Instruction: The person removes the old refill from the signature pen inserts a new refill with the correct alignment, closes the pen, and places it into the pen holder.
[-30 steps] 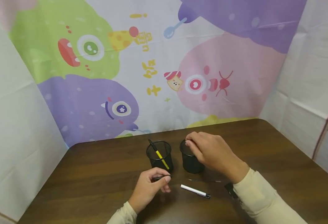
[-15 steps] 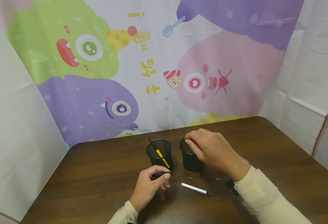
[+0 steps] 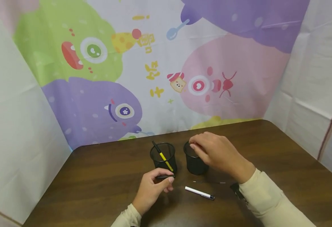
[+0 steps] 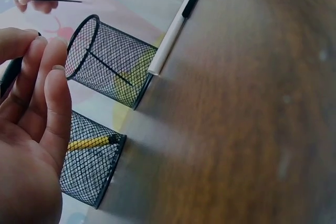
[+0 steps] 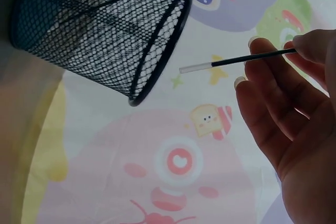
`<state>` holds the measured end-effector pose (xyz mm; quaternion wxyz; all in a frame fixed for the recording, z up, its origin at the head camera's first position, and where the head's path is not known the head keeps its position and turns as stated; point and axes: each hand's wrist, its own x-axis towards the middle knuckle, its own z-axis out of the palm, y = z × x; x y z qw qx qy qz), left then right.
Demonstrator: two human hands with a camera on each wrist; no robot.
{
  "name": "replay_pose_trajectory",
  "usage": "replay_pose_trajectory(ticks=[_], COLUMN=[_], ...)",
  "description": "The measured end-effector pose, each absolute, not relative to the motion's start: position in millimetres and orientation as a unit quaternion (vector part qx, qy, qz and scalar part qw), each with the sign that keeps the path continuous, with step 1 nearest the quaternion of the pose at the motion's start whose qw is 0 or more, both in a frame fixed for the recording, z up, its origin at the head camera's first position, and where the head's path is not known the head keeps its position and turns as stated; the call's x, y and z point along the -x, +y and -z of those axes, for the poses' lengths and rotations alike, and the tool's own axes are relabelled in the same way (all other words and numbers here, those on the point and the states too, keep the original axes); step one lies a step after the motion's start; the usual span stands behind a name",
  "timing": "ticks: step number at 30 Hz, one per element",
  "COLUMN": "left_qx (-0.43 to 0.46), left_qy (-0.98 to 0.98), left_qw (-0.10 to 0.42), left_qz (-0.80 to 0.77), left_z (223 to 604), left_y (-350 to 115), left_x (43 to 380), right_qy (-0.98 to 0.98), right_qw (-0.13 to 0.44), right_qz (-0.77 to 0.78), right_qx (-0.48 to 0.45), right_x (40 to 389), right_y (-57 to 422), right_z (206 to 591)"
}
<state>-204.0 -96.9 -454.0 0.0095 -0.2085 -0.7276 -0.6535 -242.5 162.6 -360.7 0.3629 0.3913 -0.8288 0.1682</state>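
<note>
My right hand [image 3: 215, 149] pinches a thin pen refill [image 5: 247, 59], dark with a clear end, between thumb and fingers. The clear end points toward the open mouth of the right black mesh pen cup [image 5: 105, 35]. Through this cup's mesh a thin dark stick [image 4: 109, 66] shows at a slant. Lower and to the left, my left hand [image 3: 153, 186] holds a slim black pen-like piece [image 4: 11, 74] between thumb and fingers, partly hidden by them. Just beyond this hand stands the left mesh cup [image 3: 154, 164], with a yellow and black pen [image 3: 162, 156] leaning in it.
In front of the right cup a thin refill [image 3: 209, 182] lies on the brown wooden table [image 3: 98, 189]. Nearer to me lies a white pen [image 3: 198, 192] with a black end. A cartoon-printed cloth [image 3: 154, 116] hangs behind the table, with pale sheets at both sides.
</note>
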Motion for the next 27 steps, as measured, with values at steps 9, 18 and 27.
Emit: replay_pose_trajectory(ticks=[9,18,27], left_qx=[0.168,0.156,0.183], left_qy=[-0.742,-0.728,-0.718], left_qw=[0.026,0.035,0.036], left_qz=[0.649,0.667,0.671], left_z=[456.2,459.4,455.9], left_y=[-100.8,-97.2,-93.2], left_x=[201.0,200.0,202.8], right_qy=[-0.841,-0.844,-0.853], right_qw=[0.319,0.288,0.249], right_qz=[-0.162,-0.164,-0.153], right_qx=[-0.406,-0.422,-0.433], right_x=[242.4,240.2,236.8], right_y=[153.9,151.2,151.4], right_z=[372.3,378.6,379.5])
